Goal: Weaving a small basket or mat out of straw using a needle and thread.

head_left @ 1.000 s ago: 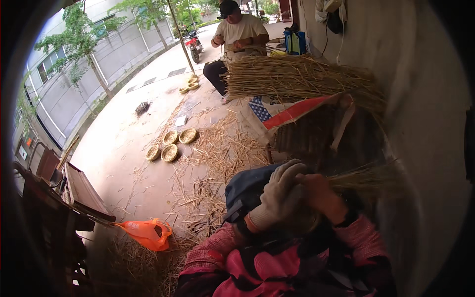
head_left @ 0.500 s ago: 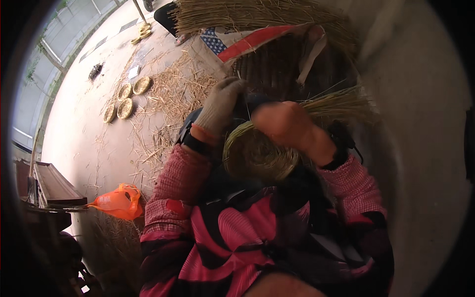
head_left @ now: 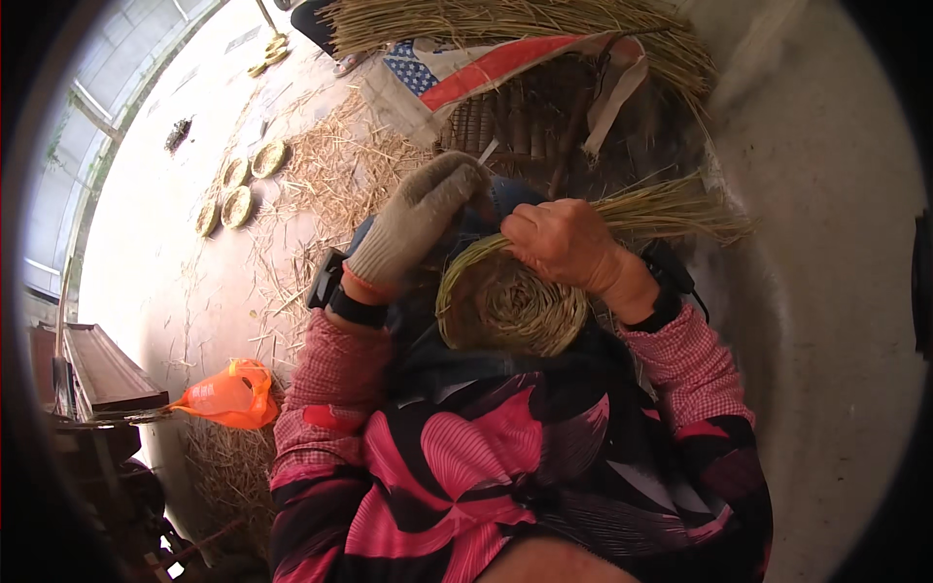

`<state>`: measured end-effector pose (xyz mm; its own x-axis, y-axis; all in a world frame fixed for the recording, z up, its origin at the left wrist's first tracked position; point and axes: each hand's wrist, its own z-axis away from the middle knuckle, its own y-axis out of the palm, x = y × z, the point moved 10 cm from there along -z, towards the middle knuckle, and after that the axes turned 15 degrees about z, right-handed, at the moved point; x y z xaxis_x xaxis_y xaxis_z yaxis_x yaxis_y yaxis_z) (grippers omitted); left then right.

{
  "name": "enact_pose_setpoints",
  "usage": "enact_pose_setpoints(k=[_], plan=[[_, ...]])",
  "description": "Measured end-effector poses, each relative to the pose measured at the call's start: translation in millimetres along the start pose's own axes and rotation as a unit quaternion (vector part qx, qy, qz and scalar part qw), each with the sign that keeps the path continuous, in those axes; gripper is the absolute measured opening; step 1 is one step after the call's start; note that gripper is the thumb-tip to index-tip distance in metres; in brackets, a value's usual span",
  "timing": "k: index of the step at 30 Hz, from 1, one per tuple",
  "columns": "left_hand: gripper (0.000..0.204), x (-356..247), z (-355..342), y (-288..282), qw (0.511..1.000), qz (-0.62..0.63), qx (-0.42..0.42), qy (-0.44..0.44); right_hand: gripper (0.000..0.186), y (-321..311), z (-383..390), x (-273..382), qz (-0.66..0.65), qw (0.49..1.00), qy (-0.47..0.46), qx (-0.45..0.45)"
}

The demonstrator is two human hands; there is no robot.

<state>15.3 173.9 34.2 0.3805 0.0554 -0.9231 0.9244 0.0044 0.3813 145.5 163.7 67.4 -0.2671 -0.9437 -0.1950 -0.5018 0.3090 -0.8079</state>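
Observation:
A round woven straw basket [head_left: 515, 306] rests in my lap, its coiled base facing up at me. My bare right hand [head_left: 564, 243] is closed on its far rim, fingers curled over the edge. Loose straw ends [head_left: 671, 209] fan out to the right from behind that hand. My left hand [head_left: 418, 214], in a pale knitted glove, is closed just beyond the rim on the left. A thin, light-coloured strip [head_left: 488, 151] sticks up past its fingertips; what the glove grips is otherwise hidden.
Across the far side lies a large straw bundle [head_left: 505, 24] above a red, white and blue cloth [head_left: 486, 78]. Several finished-looking baskets [head_left: 236, 207] sit on the floor at left, beside scattered straw [head_left: 330, 155]. An orange plastic bag [head_left: 231, 394] is at lower left.
My left hand has shifted slightly left, and its wrist has turned. My right hand, blurred before, is now steady on the basket rim. The view has tilted a little.

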Motion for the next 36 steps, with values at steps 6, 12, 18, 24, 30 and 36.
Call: enact_pose_setpoints(k=[6, 12, 18, 24, 30, 36], plan=[[0.038, 19.2, 20.9, -17.5, 0.973, -0.173, 0.080, -0.127, 0.023, 3.0, 2.3, -5.1, -0.006, 1.000, 0.009, -0.007], [0.026, 6.3, 19.9, -19.3, 0.964, -0.247, 0.088, 0.037, 0.022, -2.4, -0.4, -1.9, -0.023, 1.000, 0.008, -0.002], [0.020, -4.6, 6.0, -49.0, 0.977, 0.167, -0.109, 0.070, 0.023, 7.8, 1.2, -3.6, -0.012, 1.000, 0.012, 0.013], [0.009, -22.8, 23.6, -67.2, 0.996, 0.091, -0.017, 0.011, 0.023, 16.0, 1.9, -7.5, -0.039, 0.998, 0.027, 0.034], [0.026, -27.9, 33.9, -97.3, 0.979, -0.179, -0.091, 0.034, 0.020, 22.7, 8.4, -12.0, -0.032, 0.997, 0.059, 0.030], [0.021, -10.7, 50.7, 15.2, 0.834, -0.543, 0.019, 0.096, 0.020, 29.4, 13.0, -16.9, -0.014, 0.994, 0.092, 0.062]])
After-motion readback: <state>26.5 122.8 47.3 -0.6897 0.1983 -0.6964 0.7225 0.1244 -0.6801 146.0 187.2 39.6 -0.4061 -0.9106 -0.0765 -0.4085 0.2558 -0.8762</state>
